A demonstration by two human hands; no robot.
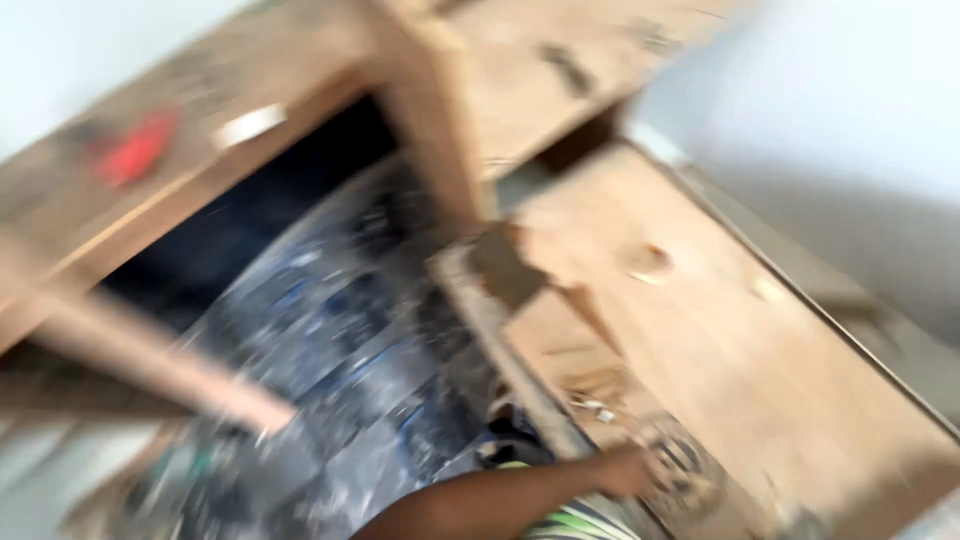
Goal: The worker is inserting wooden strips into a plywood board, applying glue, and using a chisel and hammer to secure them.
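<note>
We see a frame smeared throughout by motion blur, with nothing sharp anywhere; edges streak diagonally and the whole scene sits tilted. Soft, even daylight fills it, and the pale wall [850, 110] at the far right is washed nearly white. The wooden counter [760, 340] is brightly and flatly lit, its grain lost to the blur. The opening [250, 230] beneath it at the left falls into deep shadow. A red object [137, 148] at the far left is only a smudge.
</note>
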